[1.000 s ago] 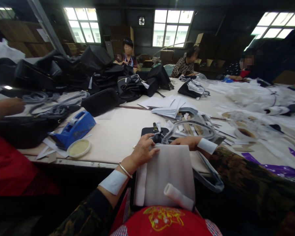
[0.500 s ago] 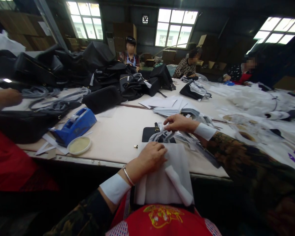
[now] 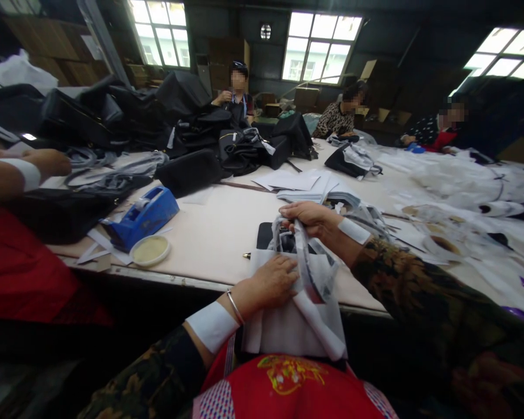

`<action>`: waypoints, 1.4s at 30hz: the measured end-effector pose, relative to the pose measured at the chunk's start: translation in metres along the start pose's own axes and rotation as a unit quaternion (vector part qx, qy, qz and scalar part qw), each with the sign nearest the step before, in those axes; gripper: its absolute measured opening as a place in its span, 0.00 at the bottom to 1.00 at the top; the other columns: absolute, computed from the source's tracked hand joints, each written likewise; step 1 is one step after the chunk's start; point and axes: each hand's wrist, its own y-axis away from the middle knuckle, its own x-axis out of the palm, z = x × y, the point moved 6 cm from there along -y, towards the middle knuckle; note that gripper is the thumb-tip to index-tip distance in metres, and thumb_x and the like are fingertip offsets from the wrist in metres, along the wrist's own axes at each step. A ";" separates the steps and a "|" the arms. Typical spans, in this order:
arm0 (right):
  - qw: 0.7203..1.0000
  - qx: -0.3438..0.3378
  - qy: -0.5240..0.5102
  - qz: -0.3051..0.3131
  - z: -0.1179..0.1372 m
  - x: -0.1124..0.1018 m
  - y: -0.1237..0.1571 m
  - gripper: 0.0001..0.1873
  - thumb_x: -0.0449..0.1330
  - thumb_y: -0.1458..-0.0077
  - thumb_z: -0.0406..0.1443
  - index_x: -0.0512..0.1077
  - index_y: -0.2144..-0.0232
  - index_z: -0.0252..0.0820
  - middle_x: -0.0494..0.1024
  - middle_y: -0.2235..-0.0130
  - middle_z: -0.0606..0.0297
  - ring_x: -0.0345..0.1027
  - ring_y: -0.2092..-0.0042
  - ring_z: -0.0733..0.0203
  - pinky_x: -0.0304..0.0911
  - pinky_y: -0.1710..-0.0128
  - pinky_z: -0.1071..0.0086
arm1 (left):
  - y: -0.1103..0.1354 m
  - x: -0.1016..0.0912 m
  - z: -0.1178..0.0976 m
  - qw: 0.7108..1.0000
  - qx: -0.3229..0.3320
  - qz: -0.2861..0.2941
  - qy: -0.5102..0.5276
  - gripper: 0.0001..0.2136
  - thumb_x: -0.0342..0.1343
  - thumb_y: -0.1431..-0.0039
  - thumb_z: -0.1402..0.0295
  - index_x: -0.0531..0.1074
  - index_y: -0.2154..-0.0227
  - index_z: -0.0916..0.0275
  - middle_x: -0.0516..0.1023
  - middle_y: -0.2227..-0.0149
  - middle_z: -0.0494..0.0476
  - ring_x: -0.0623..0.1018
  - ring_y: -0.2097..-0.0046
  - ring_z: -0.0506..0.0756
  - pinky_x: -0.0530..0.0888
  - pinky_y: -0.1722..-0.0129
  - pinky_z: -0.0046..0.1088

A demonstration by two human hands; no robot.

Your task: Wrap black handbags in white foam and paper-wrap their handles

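A black handbag [image 3: 264, 234] lies before me across the table's front edge, its near side covered by a white foam sheet [image 3: 273, 337]. My left hand [image 3: 271, 283] rests on that sheet, fingers stretched over it. Above the bag, my right hand [image 3: 308, 217] grips a bag handle [image 3: 304, 256] wrapped in clear-grey plastic and holds it up in a loop. A rolled strip of white foam [image 3: 321, 329] lies slantwise on the sheet. Beside the bag's left side, a small gold-coloured metal piece [image 3: 247, 255] sticks out.
Left on the table [image 3: 218, 233] stand a blue tape dispenser [image 3: 144, 218] and a round shallow dish [image 3: 151, 250]. Black bags [image 3: 187, 169] pile up behind. White paper sheets [image 3: 292, 179] and plastic wrap [image 3: 445, 180] lie farther right. A co-worker's arm [image 3: 30, 169] reaches in at left.
My right hand has taken the wrapped handle and raised it into a loop toward me. My left hand stays on the foam sheet. The co-worker's arm at left reaches farther in.
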 end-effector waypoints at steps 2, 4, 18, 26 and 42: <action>0.999 0.033 -0.013 0.000 -0.004 -0.007 0.016 0.11 0.61 0.44 0.26 0.68 0.57 0.35 0.76 0.71 0.62 0.73 0.74 0.64 0.68 0.82 0.77 | 0.001 0.001 0.001 1.000 0.009 0.018 0.013 0.17 0.61 0.44 0.66 0.73 0.52 0.64 0.73 0.45 0.67 0.71 0.44 0.64 0.67 0.41 0.43; 0.997 0.070 -0.040 0.002 -0.007 -0.014 0.033 0.17 0.58 0.46 0.22 0.67 0.53 0.34 0.77 0.69 0.60 0.74 0.72 0.63 0.68 0.82 0.78 | 0.001 -0.002 0.005 0.998 -0.002 0.019 0.056 0.19 0.62 0.45 0.68 0.73 0.50 0.65 0.72 0.44 0.69 0.72 0.44 0.65 0.69 0.42 0.44; 0.991 -0.022 -0.117 0.060 -0.005 -0.013 0.064 0.27 0.69 0.53 0.29 0.68 0.50 0.35 0.80 0.58 0.52 0.76 0.65 0.59 0.71 0.69 0.69 | -0.020 -0.009 -0.032 0.601 -0.282 -0.076 0.744 0.28 0.65 0.50 0.47 0.75 0.57 0.69 0.79 0.59 0.67 0.80 0.61 0.58 0.74 0.60 0.35; 0.916 -0.048 0.390 -0.078 0.005 -0.037 0.076 0.12 0.63 0.56 0.25 0.78 0.66 0.35 0.80 0.71 0.59 0.73 0.69 0.58 0.66 0.69 0.70 | -0.021 -0.015 -0.082 0.487 -0.253 -0.016 0.836 0.18 0.67 0.49 0.59 0.75 0.60 0.67 0.76 0.66 0.58 0.76 0.66 0.53 0.73 0.66 0.29; 0.947 -0.085 -0.291 0.103 -0.017 -0.015 0.070 0.28 0.62 0.45 0.28 0.63 0.43 0.44 0.77 0.48 0.58 0.78 0.57 0.59 0.75 0.65 0.70 | -0.037 -0.039 -0.089 0.438 -0.183 -0.017 0.880 0.19 0.67 0.49 0.59 0.77 0.59 0.68 0.78 0.65 0.61 0.79 0.66 0.54 0.76 0.68 0.27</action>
